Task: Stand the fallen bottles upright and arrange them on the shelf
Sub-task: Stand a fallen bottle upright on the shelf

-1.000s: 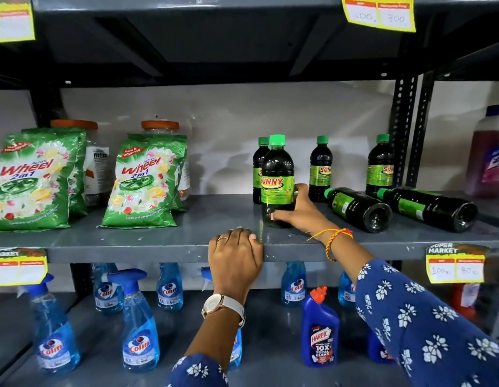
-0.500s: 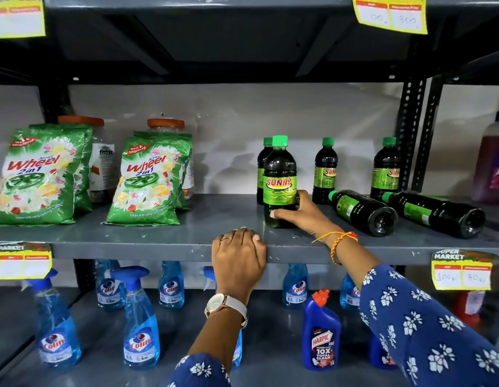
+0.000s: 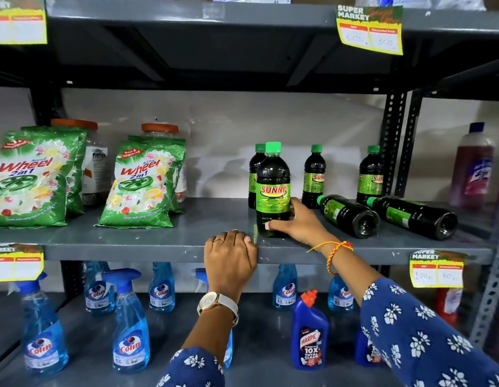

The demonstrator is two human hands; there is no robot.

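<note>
Upright near the front edge of the grey metal shelf (image 3: 147,241) stands a dark plastic bottle with a green cap and a green-yellow "SUNNY" label (image 3: 272,191), and the right hand (image 3: 300,223) is wrapped around its lower part from the right side, thumb across the front near the base and fingers curled behind. The left hand (image 3: 230,256) holds no bottle; its fingers are hooked together over the shelf's front lip, just left of the held bottle. Behind the held bottle, touching or nearly touching it, a second upright dark bottle (image 3: 253,174) is partly hidden. Two more upright bottles of the same kind stand farther right toward the back wall, one in the middle (image 3: 313,177) and one beside the perforated black upright post (image 3: 370,175). Two fallen dark bottles lie on their sides to the right of the hand, bases toward the camera and green caps pointing back and left: the nearer one (image 3: 350,215) just beside the right hand, the farther one (image 3: 415,216) close alongside it, though whether the two touch is hard to tell. On the left of the same shelf stand green "Wheel" detergent pouches (image 3: 142,185), well apart from the bottles. Below, blue spray bottles (image 3: 131,331) and a dark blue "Harpic" bottle with a red cap (image 3: 309,331) stand on the lower shelf.
</note>
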